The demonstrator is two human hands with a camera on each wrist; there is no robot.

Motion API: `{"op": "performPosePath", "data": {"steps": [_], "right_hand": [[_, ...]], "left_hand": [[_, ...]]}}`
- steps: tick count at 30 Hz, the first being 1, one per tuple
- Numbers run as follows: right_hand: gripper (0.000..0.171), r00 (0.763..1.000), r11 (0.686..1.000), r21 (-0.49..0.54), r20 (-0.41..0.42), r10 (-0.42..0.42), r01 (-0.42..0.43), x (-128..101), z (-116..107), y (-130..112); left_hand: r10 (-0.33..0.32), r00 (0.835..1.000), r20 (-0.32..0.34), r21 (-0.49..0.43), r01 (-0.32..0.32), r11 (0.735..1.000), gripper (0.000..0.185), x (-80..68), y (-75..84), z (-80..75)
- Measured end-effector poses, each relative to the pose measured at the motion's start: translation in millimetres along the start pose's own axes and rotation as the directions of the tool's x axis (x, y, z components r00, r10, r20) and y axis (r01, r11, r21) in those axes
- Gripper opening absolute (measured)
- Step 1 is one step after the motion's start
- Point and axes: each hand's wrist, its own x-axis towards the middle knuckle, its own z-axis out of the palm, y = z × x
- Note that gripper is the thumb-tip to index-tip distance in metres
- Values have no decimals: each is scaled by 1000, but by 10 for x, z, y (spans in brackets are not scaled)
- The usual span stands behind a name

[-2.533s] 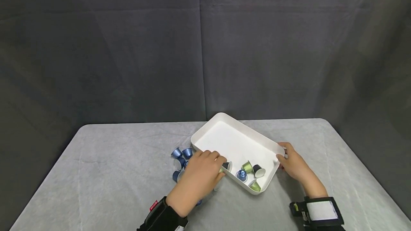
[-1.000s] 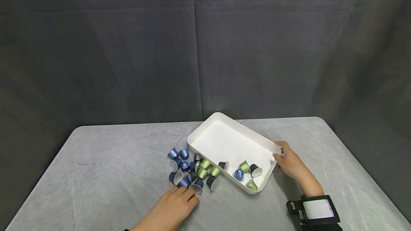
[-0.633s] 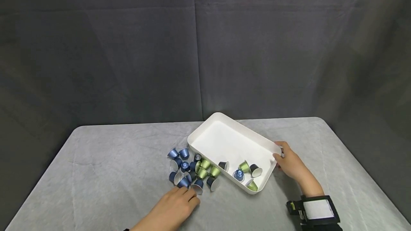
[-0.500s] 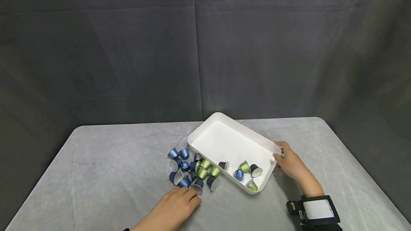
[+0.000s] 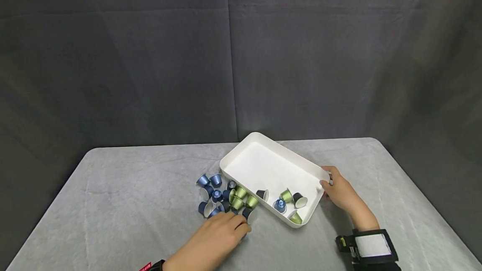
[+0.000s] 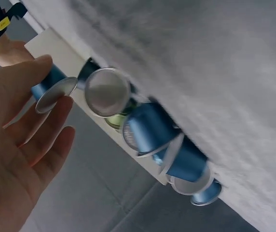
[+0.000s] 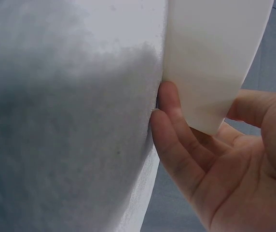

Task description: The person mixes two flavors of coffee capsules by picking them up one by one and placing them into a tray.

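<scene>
My left hand (image 5: 214, 237) is at the near edge of a pile of coffee capsules. In the left wrist view its thumb and fingers pinch a blue coffee capsule (image 6: 48, 83) with a silver lid; in the head view the hand hides that capsule. Beside it lie more blue capsules (image 5: 203, 180), green capsules (image 5: 240, 191) and a dark capsule (image 5: 247, 213). My right hand (image 5: 344, 191) holds the right end of a white tray (image 5: 263, 154). In the right wrist view, fingertips (image 7: 164, 128) lie along the tray wall's outside, low by the tabletop.
Inside the tray's near right part lie a blue capsule (image 5: 280, 205), green capsules (image 5: 286, 195) and dark capsules (image 5: 300, 200). The pile touches or nearly touches the tray's near left wall. Grey cloth covers the table (image 5: 132, 204); a dark curtain (image 5: 169, 74) hangs behind.
My left hand came back from the tray's near wall to the pile's front, stayed there, then shifted slightly right with a blue capsule pinched. My right hand and the tray kept their place.
</scene>
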Motion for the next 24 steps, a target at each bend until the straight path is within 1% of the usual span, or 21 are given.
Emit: {"op": "performPosePath", "data": {"steps": [2, 4, 6, 8, 12, 15, 18, 24], "right_hand": [[48, 1000, 1000, 0, 0, -3, 3, 1, 5, -1], [48, 1000, 1000, 0, 0, -5, 5, 6, 10, -3], [47, 1000, 1000, -4, -3, -8, 8, 8, 15, -2], [47, 1000, 1000, -7, -5, -9, 9, 9, 18, -5], [47, 1000, 1000, -12, -6, -9, 8, 8, 22, -9], [47, 1000, 1000, -19, -2, -3, 3, 8, 21, -9], [48, 1000, 1000, -31, -2, 2, -2, 9, 18, -3], [49, 1000, 999, -35, 0, 9, -9, 9, 7, 0]], "left_hand": [[4, 1000, -11, 13, -3, 1000, 22, 57, 13, -10], [13, 999, -30, 45, -11, 999, 21, 118, 25, -16], [19, 999, -35, 75, -17, 997, 19, 187, 39, -26], [20, 999, -34, 117, -16, 993, 17, 263, 49, -30], [13, 1000, -22, 167, -9, 986, 15, 428, 38, -21], [24, 1000, -3, 157, -23, 987, 18, 538, 3, -7], [29, 999, 32, 132, -33, 991, 24, 628, -45, 11], [-12, 996, 83, 95, 5, 995, 29, 760, -162, 49]]}}
